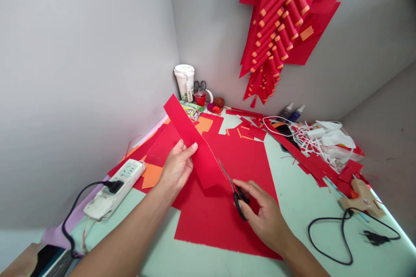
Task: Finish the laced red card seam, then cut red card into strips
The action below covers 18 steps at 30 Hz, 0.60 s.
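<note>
My left hand point(180, 162) pinches a long strip of red paper point(195, 138) by its left edge, thumb on top, and holds it tilted above the table. In my right hand point(260, 207) is a pair of scissors point(240, 197) with black handles. Its blades lie along the strip's right edge, where a thin sliver of paper curls up. Whether the blades are fully closed is hard to make out. Beneath both hands a large red sheet point(227, 233) covers the middle of the table, with orange paper point(152, 175) showing beside my left wrist.
A white power strip point(113, 190) with a black plug lies at left. Behind stand a white cup point(184, 82) and yarn balls point(217, 107). Paper firecrackers point(276, 30) hang on the wall. At right are tangled white strings point(315, 138), a glue gun point(362, 199) and its black cord point(344, 242).
</note>
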{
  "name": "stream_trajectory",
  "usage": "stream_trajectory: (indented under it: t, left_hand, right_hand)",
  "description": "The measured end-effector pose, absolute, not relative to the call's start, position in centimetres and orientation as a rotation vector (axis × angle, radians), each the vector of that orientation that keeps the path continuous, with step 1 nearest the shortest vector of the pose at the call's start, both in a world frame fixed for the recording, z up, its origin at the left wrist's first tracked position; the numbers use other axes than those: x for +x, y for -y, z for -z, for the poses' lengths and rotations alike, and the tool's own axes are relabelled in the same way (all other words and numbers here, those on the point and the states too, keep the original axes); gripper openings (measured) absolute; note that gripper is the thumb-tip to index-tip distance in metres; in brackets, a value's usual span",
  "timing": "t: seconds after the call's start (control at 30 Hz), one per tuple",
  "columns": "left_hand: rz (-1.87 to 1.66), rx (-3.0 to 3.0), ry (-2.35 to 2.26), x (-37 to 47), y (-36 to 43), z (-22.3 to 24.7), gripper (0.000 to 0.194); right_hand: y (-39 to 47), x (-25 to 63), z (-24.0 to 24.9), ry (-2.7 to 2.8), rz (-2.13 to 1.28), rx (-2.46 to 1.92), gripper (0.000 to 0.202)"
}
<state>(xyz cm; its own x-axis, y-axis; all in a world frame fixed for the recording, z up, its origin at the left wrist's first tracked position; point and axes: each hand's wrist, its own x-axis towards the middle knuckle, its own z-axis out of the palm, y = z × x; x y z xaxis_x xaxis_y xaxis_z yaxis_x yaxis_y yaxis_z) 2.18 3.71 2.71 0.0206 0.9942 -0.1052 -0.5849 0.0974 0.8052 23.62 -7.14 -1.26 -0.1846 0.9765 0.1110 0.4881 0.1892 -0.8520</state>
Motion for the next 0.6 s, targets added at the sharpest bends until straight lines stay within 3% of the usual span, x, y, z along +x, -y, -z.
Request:
stream_trajectory:
  t: [0.6]
  left_hand:
    - [-1.339, 0.640, -0.805, 2.88, -3.22, -2.72, 0.040]
  right_hand:
    - [7.11, 23.68, 1.34, 1.778, -0.900, -1.389, 0.039]
